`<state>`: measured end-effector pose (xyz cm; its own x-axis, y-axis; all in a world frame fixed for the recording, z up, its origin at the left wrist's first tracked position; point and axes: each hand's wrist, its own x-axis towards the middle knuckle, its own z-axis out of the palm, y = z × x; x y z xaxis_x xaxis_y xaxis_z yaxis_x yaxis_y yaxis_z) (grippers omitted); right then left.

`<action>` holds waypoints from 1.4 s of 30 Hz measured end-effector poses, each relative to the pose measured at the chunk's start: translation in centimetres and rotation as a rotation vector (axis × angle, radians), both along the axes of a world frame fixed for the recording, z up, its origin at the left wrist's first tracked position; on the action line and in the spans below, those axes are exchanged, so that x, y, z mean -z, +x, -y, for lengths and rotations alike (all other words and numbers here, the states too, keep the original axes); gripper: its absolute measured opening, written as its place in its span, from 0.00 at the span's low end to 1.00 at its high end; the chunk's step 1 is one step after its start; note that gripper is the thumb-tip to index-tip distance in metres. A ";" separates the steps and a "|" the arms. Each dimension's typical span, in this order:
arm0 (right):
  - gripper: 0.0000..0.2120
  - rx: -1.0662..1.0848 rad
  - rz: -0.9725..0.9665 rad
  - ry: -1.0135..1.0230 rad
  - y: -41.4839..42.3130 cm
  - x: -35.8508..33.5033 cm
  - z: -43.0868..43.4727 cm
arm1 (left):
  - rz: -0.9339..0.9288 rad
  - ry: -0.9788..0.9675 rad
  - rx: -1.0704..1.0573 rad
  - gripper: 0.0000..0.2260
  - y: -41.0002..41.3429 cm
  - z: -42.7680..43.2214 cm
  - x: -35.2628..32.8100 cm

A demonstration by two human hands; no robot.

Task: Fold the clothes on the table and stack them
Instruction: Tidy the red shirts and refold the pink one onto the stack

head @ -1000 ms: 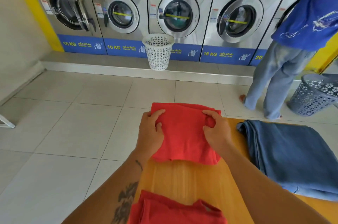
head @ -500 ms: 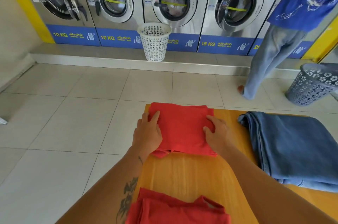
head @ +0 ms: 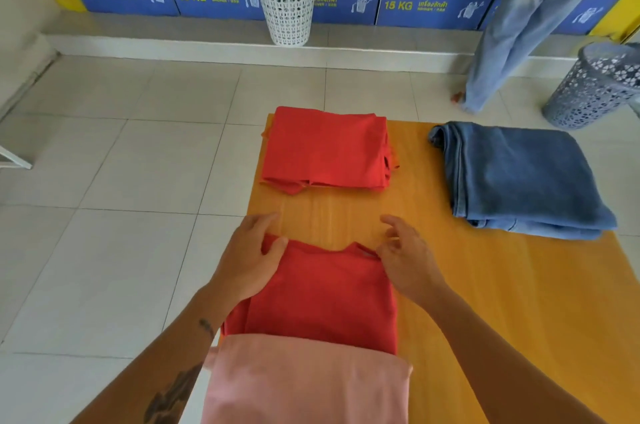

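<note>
At 6 o'clock, nearest the wearer, a pink garment (head: 306,385) lies over the near end of a red shirt (head: 322,299); the shirt rests flat on the orange surface (head: 502,302), collar end pointing toward 12 o'clock. The left hand (head: 247,266) lies on the shirt's far left corner, fingers loosely extended and not closed on cloth; the right hand (head: 403,259) sits at the far right corner by the collar, fingers spread and slightly curled, gripping nothing that can be seen.

Handling: the shirt appears light, soft and limp; it will sag and crease unless held at two points; the two far corners beside the collar are the likely holds, pinched through all layers.

Toward 12 o'clock a bare strip of surface separates the shirt from a folded red pile (head: 327,150); that pile sits at the far left corner, touching the left edge. At 2 o'clock folded blue jeans (head: 519,178) lie well apart from both red items.

Edges: the left edge runs just beside the left hand, with floor beyond; cloth may slip off there. Open room lies at 3 to 4 o'clock.
</note>
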<state>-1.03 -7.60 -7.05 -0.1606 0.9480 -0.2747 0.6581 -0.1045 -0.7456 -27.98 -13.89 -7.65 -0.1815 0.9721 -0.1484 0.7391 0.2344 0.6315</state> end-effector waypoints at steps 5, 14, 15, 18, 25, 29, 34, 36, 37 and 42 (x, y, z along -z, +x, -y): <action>0.24 -0.027 0.003 -0.002 0.1 -0.4 4.1 | -0.122 -0.047 0.065 0.27 1.4 1.9 -0.6; 0.34 -0.011 -0.089 0.008 -0.9 -1.2 5.8 | 0.062 -0.080 0.126 0.30 0.4 3.7 -0.9; 0.34 -0.010 -0.098 -0.011 -1.0 -1.3 5.8 | 0.058 -0.057 0.130 0.30 0.3 3.7 -1.0; 0.33 -0.023 -0.118 -0.009 -1.5 -1.3 5.8 | 0.066 0.037 0.142 0.28 0.6 3.9 -0.7; 0.25 0.077 -0.164 0.153 -3.0 -2.3 3.7 | 0.063 0.257 0.028 0.20 1.4 2.6 -0.2; 0.23 0.173 -0.194 0.168 -3.2 -2.8 1.0 | 0.132 0.323 -0.033 0.17 1.0 0.2 -1.0; 0.22 0.123 -0.187 0.146 -3.4 -2.9 -1.4 | 0.201 0.328 -0.092 0.17 0.5 -2.5 -1.9; 0.26 0.051 -0.157 0.110 -3.3 -2.0 -1.4 | 0.207 0.296 -0.092 0.17 0.5 -3.0 -1.5; 0.29 0.020 -0.135 0.092 -3.4 -1.6 -1.1 | 0.212 0.279 -0.094 0.17 0.5 -3.1 -1.1; 0.33 0.041 -0.078 0.051 -4.6 -0.7 -0.3 | 0.191 0.193 -0.059 0.17 0.3 -3.0 -0.1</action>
<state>-5.59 -7.31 -6.38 -0.1400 0.9667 -0.2142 0.5940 -0.0910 -0.7993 -27.71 -10.85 -7.56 -0.2250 0.9743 0.0014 0.5906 0.1353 0.7956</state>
